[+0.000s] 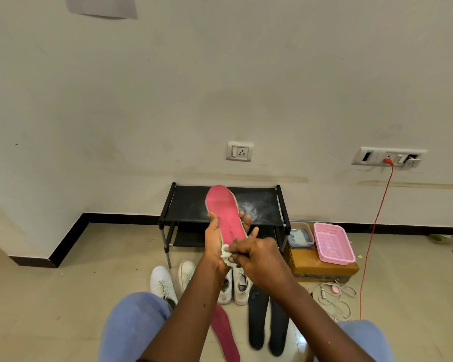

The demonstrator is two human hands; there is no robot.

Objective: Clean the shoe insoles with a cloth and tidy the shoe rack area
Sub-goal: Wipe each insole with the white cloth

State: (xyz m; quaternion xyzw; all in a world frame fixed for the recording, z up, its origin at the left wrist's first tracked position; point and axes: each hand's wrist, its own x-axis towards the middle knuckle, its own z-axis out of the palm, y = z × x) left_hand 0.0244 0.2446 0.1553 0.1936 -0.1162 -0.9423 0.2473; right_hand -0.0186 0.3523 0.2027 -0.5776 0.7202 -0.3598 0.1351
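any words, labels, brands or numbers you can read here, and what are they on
No text here can be read.
Paper sheet on the wall: dark print at its top edge, cut off and too blurred.
Cardboard box: dark band on its front, any print too blurred.
Pink insole, cloth, white shoes: no legible lettering.

**Plain wall, tiled floor**

An off-white wall (220, 74) fills most of the view, scuffed and stained low down, with a black skirting (115, 218) along its foot. A paper (102, 5) hangs at top left. A socket (239, 152) and a switch panel (389, 158) sit low on the wall. A black rack (191, 202) stands against it on the beige tiled floor (76, 283).
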